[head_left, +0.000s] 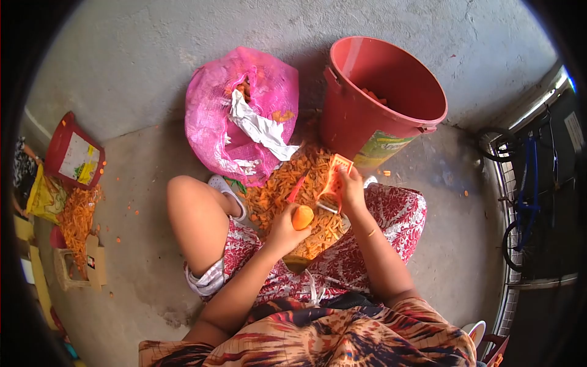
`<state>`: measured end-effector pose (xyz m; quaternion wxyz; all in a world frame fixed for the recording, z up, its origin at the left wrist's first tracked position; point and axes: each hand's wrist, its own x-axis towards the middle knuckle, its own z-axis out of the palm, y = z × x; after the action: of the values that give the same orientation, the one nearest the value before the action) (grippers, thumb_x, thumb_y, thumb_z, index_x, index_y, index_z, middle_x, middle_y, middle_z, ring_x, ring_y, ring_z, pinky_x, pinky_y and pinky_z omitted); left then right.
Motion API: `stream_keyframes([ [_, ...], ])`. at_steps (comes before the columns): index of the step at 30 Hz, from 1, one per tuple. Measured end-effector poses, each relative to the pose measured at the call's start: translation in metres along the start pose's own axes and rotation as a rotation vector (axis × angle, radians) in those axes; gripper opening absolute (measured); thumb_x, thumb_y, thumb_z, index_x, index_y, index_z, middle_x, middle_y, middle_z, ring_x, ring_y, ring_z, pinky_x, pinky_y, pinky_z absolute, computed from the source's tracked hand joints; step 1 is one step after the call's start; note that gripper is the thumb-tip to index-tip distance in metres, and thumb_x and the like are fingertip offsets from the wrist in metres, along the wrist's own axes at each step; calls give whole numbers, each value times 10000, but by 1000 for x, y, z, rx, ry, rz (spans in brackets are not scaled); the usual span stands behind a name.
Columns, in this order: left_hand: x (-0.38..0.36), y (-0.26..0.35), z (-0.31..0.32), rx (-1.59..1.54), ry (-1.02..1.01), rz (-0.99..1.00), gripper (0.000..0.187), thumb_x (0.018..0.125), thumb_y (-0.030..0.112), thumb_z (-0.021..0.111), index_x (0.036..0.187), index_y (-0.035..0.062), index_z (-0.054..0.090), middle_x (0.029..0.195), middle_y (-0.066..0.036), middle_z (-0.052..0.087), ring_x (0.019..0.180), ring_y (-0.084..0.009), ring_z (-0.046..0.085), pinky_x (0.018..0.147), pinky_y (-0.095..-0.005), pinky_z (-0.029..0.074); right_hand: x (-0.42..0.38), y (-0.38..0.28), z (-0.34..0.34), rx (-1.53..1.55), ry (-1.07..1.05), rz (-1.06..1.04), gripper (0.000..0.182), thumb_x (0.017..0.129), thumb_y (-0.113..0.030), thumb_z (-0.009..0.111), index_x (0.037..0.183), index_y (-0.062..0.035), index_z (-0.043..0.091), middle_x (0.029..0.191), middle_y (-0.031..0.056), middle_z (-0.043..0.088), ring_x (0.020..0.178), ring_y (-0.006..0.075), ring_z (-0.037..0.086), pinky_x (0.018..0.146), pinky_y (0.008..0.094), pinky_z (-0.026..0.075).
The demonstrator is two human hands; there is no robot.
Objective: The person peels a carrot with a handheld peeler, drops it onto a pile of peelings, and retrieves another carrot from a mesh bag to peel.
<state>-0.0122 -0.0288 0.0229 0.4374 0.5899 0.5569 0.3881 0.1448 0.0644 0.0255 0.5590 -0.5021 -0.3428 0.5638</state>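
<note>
My left hand (285, 233) is closed around an orange carrot (302, 217), its rounded end facing up. A red-handled tool (296, 189) shows just above that hand; whether the hand touches it I cannot tell. In my right hand (351, 188) is an orange peeler-like tool (335, 177) with a perforated head, its lower end over the pile. Carrot and tool are apart. Beneath both hands, between my legs, lies a heap of orange peelings (278, 183).
A pink mesh sack (205, 110) with white cloth stands ahead, left of a tall red bucket (348, 116) holding orange pieces. At far left are a tipped red bucket (59, 144), more peelings (79, 214) and a cardboard box (96, 263). A bicycle (527, 183) stands at right.
</note>
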Motion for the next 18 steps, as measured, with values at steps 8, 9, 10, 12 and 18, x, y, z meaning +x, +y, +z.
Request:
stream_keyframes([
  [8,-1,8,13,65,-31,-88,310,625,184,672,878,34,574,763,-101,610,709,-196,595,658,-304,451,-27,4,21,337,-221,147,146,874,-149,404,967,-39,431,785,33,507,661,112,510,585,256,462],
  [9,-2,6,14,61,-29,-80,303,623,179,670,872,35,576,758,-101,610,708,-198,596,656,-305,450,-29,4,25,355,-233,134,140,879,-151,388,955,-36,410,763,44,503,642,129,519,569,280,482],
  [10,-2,4,15,58,-27,-72,295,621,173,667,866,36,577,752,-101,610,708,-200,596,655,-307,450,-28,6,24,329,-226,147,156,881,-155,382,975,-33,409,756,51,507,625,132,521,577,281,487],
  [12,-1,5,15,59,-25,-49,284,613,161,663,855,37,580,737,-106,608,697,-207,598,642,-311,450,-29,8,24,288,-248,186,160,882,-156,381,981,-34,412,747,54,508,604,136,524,565,281,488],
  [18,-3,13,6,89,4,184,274,574,128,659,813,20,577,691,-136,587,626,-262,588,579,-319,453,-29,1,21,27,-209,290,168,874,-157,403,886,5,442,661,37,497,551,106,503,501,236,450],
])
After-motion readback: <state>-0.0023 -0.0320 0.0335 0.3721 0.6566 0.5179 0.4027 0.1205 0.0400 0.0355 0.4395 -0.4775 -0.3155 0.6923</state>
